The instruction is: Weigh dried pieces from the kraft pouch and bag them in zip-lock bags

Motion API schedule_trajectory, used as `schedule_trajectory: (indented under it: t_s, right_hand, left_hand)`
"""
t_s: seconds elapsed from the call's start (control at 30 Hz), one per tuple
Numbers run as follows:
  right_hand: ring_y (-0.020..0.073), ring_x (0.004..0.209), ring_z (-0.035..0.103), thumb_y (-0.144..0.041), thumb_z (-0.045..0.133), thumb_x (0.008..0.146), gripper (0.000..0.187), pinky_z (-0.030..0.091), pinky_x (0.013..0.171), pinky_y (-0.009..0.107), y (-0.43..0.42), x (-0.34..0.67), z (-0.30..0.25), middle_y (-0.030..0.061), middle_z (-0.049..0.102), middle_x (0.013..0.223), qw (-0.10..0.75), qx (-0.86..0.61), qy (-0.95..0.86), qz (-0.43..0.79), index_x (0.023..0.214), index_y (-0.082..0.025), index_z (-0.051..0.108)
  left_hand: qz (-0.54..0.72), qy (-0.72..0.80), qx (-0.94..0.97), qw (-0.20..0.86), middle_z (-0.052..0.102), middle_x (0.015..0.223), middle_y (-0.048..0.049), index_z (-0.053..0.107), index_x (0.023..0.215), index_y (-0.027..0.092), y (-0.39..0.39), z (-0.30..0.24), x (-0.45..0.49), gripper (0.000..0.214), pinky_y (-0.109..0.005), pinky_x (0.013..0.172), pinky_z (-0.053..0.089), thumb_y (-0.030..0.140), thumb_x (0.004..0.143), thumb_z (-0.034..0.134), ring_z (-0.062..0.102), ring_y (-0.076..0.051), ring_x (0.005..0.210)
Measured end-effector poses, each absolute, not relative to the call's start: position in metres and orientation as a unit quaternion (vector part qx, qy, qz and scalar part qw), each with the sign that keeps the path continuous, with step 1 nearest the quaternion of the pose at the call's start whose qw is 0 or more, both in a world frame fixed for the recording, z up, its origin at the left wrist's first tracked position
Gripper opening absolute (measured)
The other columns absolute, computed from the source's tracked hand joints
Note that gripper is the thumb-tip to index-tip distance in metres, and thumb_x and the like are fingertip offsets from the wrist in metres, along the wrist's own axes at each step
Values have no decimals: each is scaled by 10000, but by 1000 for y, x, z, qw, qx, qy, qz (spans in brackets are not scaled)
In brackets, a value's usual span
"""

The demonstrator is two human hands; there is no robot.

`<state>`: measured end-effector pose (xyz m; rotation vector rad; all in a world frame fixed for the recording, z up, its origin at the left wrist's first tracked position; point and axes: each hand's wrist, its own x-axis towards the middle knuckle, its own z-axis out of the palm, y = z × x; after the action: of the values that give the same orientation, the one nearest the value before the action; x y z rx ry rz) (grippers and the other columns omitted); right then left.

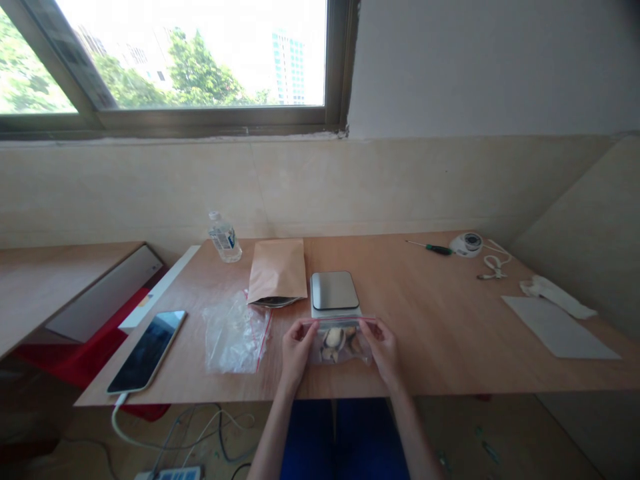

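Note:
A clear zip bag (327, 359) with a red seal strip lies near the front edge of the table, between my two hands. Inside it are several pale and brown pieces that look like dried mushroom slices (334, 338). My left hand (299, 347) pinches the top left corner of the bag, thumb on the seal. At the top right corner, my right hand (381, 343) pinches the same strip. Just beyond the bag sits a small digital scale (335, 291) with a silver plate; its near edge is partly hidden by the bag.
Left of the scale are a brown kraft pouch (277, 270), a pile of clear zip bags (233, 337), a water bottle (225, 239) and a phone (149, 352) on a cable. Toward the right lie a screwdriver (436, 249), a dome camera (467, 245) and a white sheet (557, 328).

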<state>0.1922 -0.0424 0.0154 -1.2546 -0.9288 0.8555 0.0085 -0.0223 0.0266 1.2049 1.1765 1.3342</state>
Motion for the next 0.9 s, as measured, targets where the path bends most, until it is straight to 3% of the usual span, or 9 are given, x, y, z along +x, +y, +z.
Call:
schedule_trajectory:
  t_s: [0.27, 0.57, 0.9]
  right_hand:
    - [194, 742, 632, -440, 658, 731, 272, 503, 704, 307, -42, 193, 12, 43, 692, 778, 633, -551, -404, 363, 813, -181, 671]
    - [221, 807, 662, -442, 692, 701, 298, 524, 742, 329, -46, 193, 18, 60, 709, 836, 600, -528, -411, 438, 846, -182, 671]
    - [204, 805, 644, -427, 676, 719, 266, 503, 748, 309, -44, 191, 17, 62, 689, 817, 601, -545, -440, 384, 782, -169, 697]
  left_hand:
    - [549, 499, 486, 463, 678, 746, -40, 673, 792, 153, -25, 29, 10, 247, -250, 666, 444, 392, 733, 660, 610, -177, 719]
    - [527, 444, 513, 512, 692, 798, -52, 682, 828, 143, -24, 29, 11, 231, -257, 702, 466, 357, 744, 662, 623, -180, 758]
    - [515, 458, 530, 494, 648, 731, -24, 672, 798, 141, -25, 29, 9, 211, -235, 669, 437, 344, 742, 663, 584, -157, 714]
